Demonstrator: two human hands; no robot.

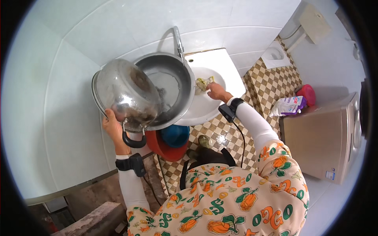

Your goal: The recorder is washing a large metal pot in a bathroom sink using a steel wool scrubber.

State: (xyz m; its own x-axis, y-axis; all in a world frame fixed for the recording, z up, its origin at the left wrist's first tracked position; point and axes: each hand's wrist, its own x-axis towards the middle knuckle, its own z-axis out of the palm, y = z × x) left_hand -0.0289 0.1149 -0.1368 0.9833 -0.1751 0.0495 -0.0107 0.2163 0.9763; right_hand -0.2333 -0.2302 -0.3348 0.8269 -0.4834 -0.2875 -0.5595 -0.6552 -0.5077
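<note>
My left hand (113,128) grips the rim of a shiny metal pot (124,88) with a black side handle. The pot is tipped on its side, its stained base facing up and right, over the left part of a large grey metal basin (187,97). Some water and dark bits lie in the basin. My right hand (218,91) reaches over the white washbasin (233,73), its fingertips at a crumpled yellow-and-grey cloth (204,83). Whether the fingers hold the cloth cannot be told. A chrome faucet (178,41) stands at the basin's back edge.
Below the basin are a blue bucket (175,136) and a red tub (168,152). A squat toilet (275,55), a white-and-purple bag (289,105), a pink container (307,93) and a beige appliance (316,141) stand right. A tiled wall closes the left and back.
</note>
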